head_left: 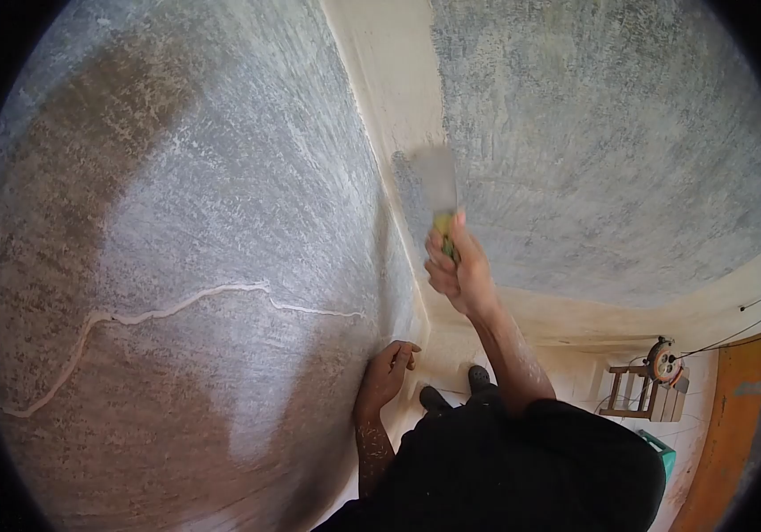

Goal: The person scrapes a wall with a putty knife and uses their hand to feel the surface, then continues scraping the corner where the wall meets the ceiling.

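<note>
My right hand [457,268] is raised and closed around the handle of a putty knife [436,188], whose flat metal blade lies against the pale strip in the corner where two walls meet. My left hand [386,373] rests flat against the left wall [221,177] low down, fingers bent, holding nothing. The left wall is rough grey and brown plaster with a thin white filled crack [176,306] running across it. My arms are flecked with white plaster.
The right wall [611,142] is mottled grey plaster. Below, my dark shoes [456,388] stand on a pale floor. A small wooden stool [642,390] with a cable reel [664,359] on it stands at the right, by an orange door [731,426].
</note>
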